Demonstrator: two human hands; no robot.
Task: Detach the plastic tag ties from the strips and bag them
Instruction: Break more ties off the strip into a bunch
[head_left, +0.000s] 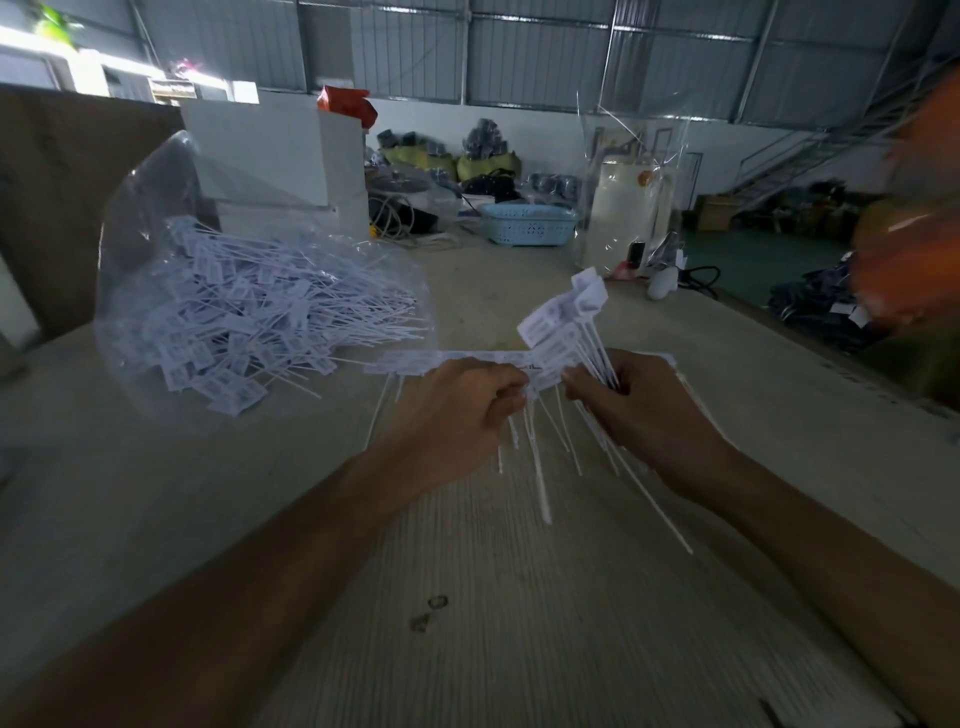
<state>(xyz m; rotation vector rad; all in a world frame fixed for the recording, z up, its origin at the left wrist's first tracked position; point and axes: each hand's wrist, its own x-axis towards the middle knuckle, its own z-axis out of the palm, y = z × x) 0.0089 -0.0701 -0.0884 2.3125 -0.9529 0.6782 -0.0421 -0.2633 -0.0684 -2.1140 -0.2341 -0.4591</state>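
While the strip of tag ties (452, 362) lies across the wooden table (519, 597) just beyond the knuckles, the left hand (457, 410) curls its fingers round the strip's near end, pinning it so the next tie has something to pull against. The right hand (634, 410) is closed round a bundle of detached ties (566, 332), their flat label heads fanned upward above the fist and their thin tails hanging below it; gathering them this way likely saves a trip to the bag for every single tie. The two hands nearly touch at the strip, which suits a short snapping pull. To the left, well apart from the hands, a clear plastic bag (156, 218) lies with its mouth facing the worker, already holding a large heap of loose ties (244, 317), so the bundle can probably be pushed in with one reach. Several ties seem left on the strip, so the job looks partway through.
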